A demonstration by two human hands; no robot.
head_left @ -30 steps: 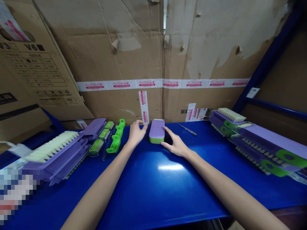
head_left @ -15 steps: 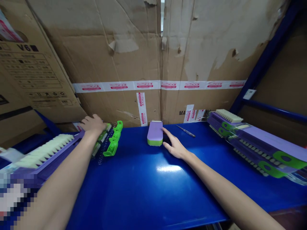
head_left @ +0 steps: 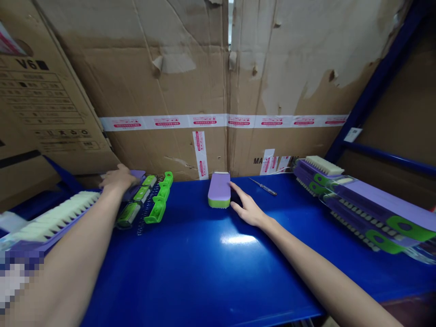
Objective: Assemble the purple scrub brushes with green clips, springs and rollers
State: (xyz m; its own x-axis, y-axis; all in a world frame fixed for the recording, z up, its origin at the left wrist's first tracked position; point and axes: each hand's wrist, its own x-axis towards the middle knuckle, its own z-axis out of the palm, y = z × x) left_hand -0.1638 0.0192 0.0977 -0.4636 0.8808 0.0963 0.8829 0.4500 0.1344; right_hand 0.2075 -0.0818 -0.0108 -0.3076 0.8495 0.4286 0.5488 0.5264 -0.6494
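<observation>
A purple block with a green end [head_left: 220, 188] lies in the middle of the blue table. My right hand [head_left: 248, 209] rests at its right side, thumb and index finger apart, the index fingertip at or against the block's edge. Over at the back left, my left hand [head_left: 117, 179] is above a purple part [head_left: 136, 176]; blur and the hand itself hide its fingertips, so I cannot tell whether it grips anything. Beside it lie a row of green-and-grey modules [head_left: 141, 195], thin metal springs [head_left: 147, 204] and green clip-like plastic pieces [head_left: 159, 202].
Purple pieces with pale bristle-like rows [head_left: 56, 215] stand at left. Similar purple-and-green units [head_left: 364, 204] are stacked at right. A screwdriver [head_left: 265, 187] lies behind my right hand. Cardboard [head_left: 163, 91] walls the back; a blue frame post [head_left: 378, 81] rises at right.
My left hand has moved left, off the green-and-grey modules, which now show more fully along with the purple part. My right hand and the purple block stay in place.
</observation>
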